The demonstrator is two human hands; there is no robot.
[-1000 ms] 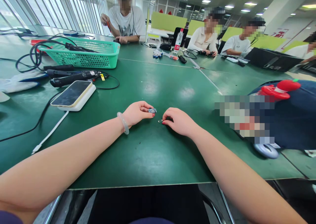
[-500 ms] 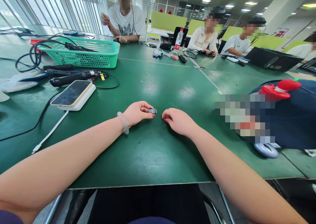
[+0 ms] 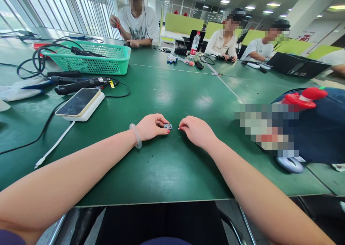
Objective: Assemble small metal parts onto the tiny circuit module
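Between thumb and fingers, my left hand (image 3: 152, 127) pinches a small circuit board (image 3: 168, 126) just above the green table (image 3: 151, 180). To its right, my right hand (image 3: 196, 130) is closed in a pinch, with a tiny pale piece (image 3: 178, 128) showing at the fingertips. That piece is too small to name. A short gap separates it from the board. Both forearms reach in from the front edge of the table.
On the left lie a phone (image 3: 78, 101) on a white block, black handheld devices (image 3: 81, 85) and a green basket (image 3: 88, 59) with cables. At right are a dark blue bag (image 3: 320, 126) and a round grey-blue object (image 3: 290, 164). A bottle (image 3: 194, 45) and several people are farther back.
My left hand has shifted slightly toward me and right with the circuit board. The right fingertips have turned, and a tiny pale piece now shows at them.
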